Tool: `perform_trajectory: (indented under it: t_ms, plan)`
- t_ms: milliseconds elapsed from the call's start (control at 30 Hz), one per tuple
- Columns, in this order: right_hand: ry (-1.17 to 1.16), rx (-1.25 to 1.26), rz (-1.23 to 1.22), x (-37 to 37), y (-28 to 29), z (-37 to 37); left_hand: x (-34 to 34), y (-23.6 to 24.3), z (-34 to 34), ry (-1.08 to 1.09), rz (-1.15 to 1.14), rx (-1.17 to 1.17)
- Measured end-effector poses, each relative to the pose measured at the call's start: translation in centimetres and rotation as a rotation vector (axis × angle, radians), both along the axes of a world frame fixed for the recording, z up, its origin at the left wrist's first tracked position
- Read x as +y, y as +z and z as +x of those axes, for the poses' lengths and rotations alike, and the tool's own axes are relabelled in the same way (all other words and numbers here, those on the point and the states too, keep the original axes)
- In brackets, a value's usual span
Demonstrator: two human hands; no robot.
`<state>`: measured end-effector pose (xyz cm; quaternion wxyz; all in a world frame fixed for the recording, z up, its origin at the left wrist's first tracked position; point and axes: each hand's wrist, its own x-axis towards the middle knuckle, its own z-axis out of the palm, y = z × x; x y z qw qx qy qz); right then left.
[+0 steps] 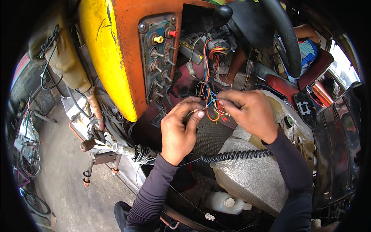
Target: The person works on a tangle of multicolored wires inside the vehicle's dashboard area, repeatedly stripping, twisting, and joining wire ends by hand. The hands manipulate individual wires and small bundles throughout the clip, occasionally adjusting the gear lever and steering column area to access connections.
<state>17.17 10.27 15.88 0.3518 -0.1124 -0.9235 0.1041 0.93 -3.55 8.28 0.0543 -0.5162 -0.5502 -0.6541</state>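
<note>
Both hands work at the loose ends of a wiring harness [206,73] that hangs below the steering column. My left hand [178,131] pinches a thin wire end between thumb and forefinger; its colour is hard to make out. In my right hand [253,114], the thumb and fingers close on a blue wire [211,102], which spans the gap between the hands. Orange, red, yellow and green wire ends [219,115] dangle under the right fingers. Higher up, more orange wires [218,50] loop out of the harness.
An orange-and-yellow panel with toggle switches [157,58] stands at left, the steering wheel [288,38] at upper right. A coiled black cable [235,155] crosses below the hands, over a silvery cover [251,174]. A white jug [228,203] sits low. Another person [305,42] is at far right.
</note>
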Motion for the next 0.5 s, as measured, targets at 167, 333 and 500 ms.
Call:
perform_trajectory:
  t_ms: [167,333,500]
  plan:
    - [0.155,0.030,0.183,0.7,-0.4,-0.6,0.9,0.1,0.3,-0.089,0.034,-0.083]
    - [0.126,0.064,0.281,0.5,-1.0,-0.5,1.5,0.6,1.0,-0.093,-0.003,-0.184]
    - [0.077,0.094,0.503,0.2,-1.0,-0.2,1.1,1.2,1.1,-0.055,-0.110,-0.191]
